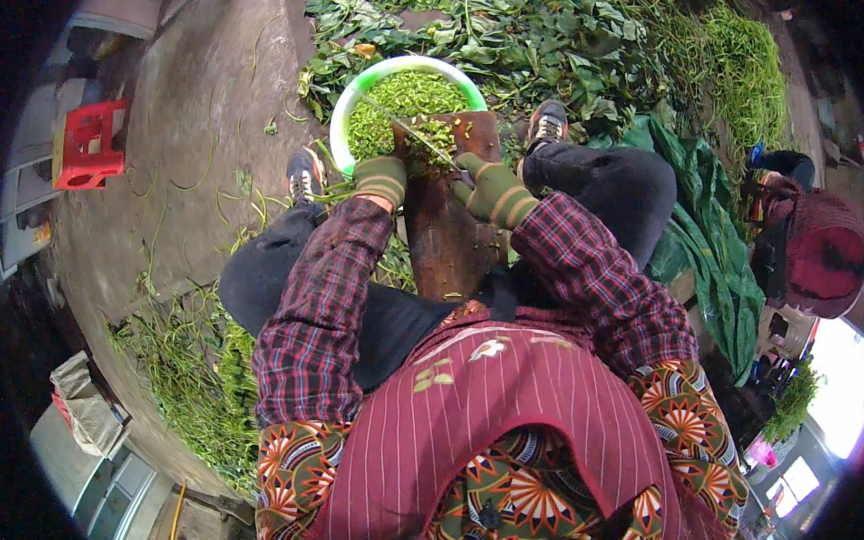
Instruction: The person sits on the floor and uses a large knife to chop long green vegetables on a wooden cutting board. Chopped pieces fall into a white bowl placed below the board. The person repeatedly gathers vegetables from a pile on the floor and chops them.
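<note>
Both my hands wear green striped gloves. My right hand is closed on the handle of a long thin knife, whose blade slants up and left over a dark wooden board. At the board's left edge lies my left hand; its fingertips and anything inside them are hidden. Chopped green stems lie on the board between the hands. The board's far end rests over a round green-and-white basin holding many chopped green pieces. Long green stems stick out beside my left hand.
Leafy vines cover the ground beyond the basin. More stems lie in a heap at the left and a pile at the far right. A green tarp lies right of my knee. A red plastic stool stands left; a person sits right.
</note>
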### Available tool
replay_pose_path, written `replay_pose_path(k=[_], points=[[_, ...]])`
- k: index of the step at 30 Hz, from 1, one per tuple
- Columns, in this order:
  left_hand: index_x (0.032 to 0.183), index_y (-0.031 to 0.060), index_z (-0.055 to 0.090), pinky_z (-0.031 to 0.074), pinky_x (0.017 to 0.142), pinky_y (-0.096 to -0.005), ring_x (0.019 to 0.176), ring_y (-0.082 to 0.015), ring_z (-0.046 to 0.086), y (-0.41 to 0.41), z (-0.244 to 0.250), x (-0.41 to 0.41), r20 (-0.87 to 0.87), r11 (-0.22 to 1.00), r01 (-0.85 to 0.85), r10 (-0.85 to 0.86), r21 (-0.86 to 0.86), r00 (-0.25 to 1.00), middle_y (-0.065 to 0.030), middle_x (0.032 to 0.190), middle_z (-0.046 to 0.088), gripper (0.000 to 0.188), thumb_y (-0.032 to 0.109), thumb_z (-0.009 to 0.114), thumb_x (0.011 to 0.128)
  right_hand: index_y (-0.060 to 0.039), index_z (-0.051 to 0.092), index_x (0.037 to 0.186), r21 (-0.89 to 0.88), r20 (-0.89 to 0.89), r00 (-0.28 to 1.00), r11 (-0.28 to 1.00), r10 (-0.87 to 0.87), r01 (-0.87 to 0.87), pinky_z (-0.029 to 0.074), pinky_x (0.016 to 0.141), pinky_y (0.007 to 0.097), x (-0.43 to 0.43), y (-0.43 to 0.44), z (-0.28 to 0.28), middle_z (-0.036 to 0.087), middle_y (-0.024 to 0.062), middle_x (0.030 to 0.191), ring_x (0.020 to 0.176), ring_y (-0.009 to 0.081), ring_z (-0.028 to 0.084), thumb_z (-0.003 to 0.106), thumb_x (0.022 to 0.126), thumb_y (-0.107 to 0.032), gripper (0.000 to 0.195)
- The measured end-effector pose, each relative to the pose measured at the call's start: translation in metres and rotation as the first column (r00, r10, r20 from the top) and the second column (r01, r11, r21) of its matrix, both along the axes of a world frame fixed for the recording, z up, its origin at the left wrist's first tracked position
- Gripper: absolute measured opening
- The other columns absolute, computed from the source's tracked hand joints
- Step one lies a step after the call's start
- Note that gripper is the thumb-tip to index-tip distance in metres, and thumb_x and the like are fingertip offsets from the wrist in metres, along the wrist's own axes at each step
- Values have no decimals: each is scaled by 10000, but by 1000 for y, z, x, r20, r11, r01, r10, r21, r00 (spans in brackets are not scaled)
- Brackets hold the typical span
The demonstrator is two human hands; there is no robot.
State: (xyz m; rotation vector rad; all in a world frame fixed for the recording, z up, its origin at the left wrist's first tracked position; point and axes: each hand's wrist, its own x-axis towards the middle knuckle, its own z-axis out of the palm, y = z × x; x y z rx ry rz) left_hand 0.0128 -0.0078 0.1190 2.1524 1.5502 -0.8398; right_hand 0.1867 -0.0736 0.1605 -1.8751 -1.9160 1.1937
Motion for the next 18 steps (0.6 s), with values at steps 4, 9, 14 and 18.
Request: replay_pose_path(k=[4, 9, 14, 18], points=[[827, 128, 648, 459, 609, -359, 798, -241, 602, -3, 0, 2, 9, 999, 32, -33, 33, 999, -92, 845, 622, 185, 178, 490, 745, -116, 467, 1005, -57, 76, 997, 998, -11, 15, 431, 629, 415, -10, 6, -11, 562, 192, 742, 720, 374, 546, 567, 721, -205, 315], [850, 139, 648, 443, 598, -376, 813, -234, 600, -3, -5, 3, 0, 1000, -5, 5, 18, 1000, -68, 862, 625, 195, 180, 480, 758, -101, 504, 986, -40, 7, 1000, 999, -28, 28, 437, 647, 400, -12, 17, -25, 572, 187, 780, 734, 353, 553, 558, 717, -190, 288], [843, 149, 646, 431, 561, -394, 781, -216, 602, -5, -29, 1, 15, 997, -41, 40, 68, 999, -47, 836, 631, 200, 210, 473, 764, -72, 498, 880, -34, -16, 1000, 999, -12, 12, 431, 649, 410, -10, 24, 8, 569, 183, 752, 751, 354, 555, 548, 725, -225, 223], [838, 148, 648, 430, 562, -396, 786, -211, 596, -8, -43, -2, -3, 996, 8, -8, 85, 1000, -45, 846, 627, 190, 213, 486, 762, -77, 497, 892, -46, 29, 996, 995, 88, -86, 430, 659, 410, -10, 23, 10, 569, 185, 766, 763, 355, 553, 548, 726, -225, 228]])
